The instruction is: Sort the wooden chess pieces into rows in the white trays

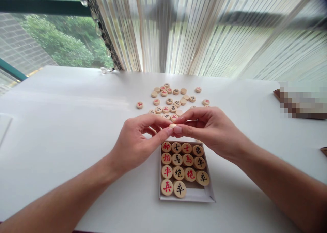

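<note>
Pinching a pale round piece (172,126) between thumbs and fingertips, the left hand (139,137) and the right hand (211,131) meet on it, just above the far edge of a shallow box (198,194). Inside it, discs (178,173) with red or black characters lie in three rows of four and a nearest row of two, while past the hands loose pieces (166,109) scatter over the white table (63,134), and a striped curtain (166,29) hangs beyond
</note>
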`<state>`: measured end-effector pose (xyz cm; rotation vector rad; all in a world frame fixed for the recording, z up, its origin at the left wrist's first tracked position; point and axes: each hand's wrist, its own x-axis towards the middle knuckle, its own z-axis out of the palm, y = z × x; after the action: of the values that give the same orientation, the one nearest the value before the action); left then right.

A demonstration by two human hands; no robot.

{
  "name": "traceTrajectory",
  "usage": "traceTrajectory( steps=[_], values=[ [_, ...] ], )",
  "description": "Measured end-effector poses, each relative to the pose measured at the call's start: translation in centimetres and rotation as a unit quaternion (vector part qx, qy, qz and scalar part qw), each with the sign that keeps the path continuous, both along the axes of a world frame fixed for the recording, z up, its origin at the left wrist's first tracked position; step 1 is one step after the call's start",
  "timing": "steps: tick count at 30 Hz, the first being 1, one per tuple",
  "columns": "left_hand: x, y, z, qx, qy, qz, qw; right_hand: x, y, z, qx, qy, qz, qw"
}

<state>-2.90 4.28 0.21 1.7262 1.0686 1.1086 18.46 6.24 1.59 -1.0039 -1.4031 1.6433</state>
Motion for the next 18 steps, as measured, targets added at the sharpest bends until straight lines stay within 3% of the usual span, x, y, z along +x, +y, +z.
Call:
traceTrajectory(
  steps=[7, 18],
  values=[
    [0.26, -0.04, -0.24, -0.003, -0.019, 0.004, 1.0, -0.18, -0.19, -0.33, 0.031, 0.009, -0.014, 0.999],
    [0.25, -0.09, -0.19, -0.022, -0.052, -0.012, 0.998, -0.11, -0.24, -0.39, 0.015, 0.048, -0.003, 0.999]
  ],
)
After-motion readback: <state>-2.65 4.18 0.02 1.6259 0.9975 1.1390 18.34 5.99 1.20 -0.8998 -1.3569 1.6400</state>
